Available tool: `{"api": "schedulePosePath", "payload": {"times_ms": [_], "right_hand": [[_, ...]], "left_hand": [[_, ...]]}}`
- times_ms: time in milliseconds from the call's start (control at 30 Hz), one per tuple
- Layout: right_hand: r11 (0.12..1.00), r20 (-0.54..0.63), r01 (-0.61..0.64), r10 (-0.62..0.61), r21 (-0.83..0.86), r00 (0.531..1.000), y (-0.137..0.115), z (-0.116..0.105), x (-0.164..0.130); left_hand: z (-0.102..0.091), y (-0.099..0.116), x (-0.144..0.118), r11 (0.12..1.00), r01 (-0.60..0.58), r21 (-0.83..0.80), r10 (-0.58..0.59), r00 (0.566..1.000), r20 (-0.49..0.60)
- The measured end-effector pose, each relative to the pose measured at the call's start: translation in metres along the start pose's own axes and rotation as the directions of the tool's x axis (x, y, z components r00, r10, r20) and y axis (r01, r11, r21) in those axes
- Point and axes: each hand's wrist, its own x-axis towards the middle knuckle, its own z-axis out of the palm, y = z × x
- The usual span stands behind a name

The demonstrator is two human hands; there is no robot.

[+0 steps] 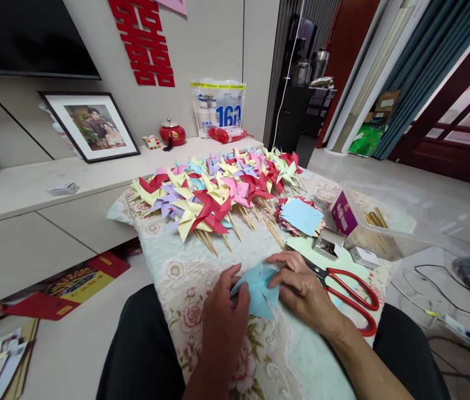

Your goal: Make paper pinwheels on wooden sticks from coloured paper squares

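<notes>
Blue paper [259, 289] pinched flat by both left hand [222, 316] and right hand [301, 286]; folded points could spring loose if either grip eases, scissors [343, 289] just beside.

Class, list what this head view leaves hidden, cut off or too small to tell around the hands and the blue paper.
- Blue paper: its folds partly covered by the left hand and right hand.
- Scissors: blades hidden under the right hand.
- Small box: contents too small to tell.
- Clear tub: sticks inside blurred by its wall.
- Forearms: cut off by the bottom edge.
</notes>
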Motion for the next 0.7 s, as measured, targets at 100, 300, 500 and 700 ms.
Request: {"api": "schedulePosePath", "payload": {"times_ms": [100, 300, 500, 700], "right_hand": [[0.999, 0.06, 0.019, -0.016, -0.047, 0.998, -0.001, 0.001, -0.001], [0.992, 0.115, 0.079, -0.066, -0.104, 0.991, 0.0, 0.001, -0.004], [0.992, 0.14, 0.067, -0.052, -0.105, 0.989, 0.0, 0.001, -0.003], [0.991, 0.154, 0.041, -0.02, -0.131, 0.988, -0.001, 0.001, -0.003]], "left_hand": [[0.002, -0.008, 0.003, 0.975, -0.135, 0.178, 0.145, 0.988, -0.044], [0.007, -0.02, 0.01, 0.795, -0.391, 0.464, 0.486, 0.868, -0.1], [0.005, -0.013, 0.006, 0.676, -0.49, 0.551, 0.638, 0.763, -0.103], [0.003, -0.015, 0.001, 0.562, -0.562, 0.607, 0.651, 0.753, 0.095]]}}
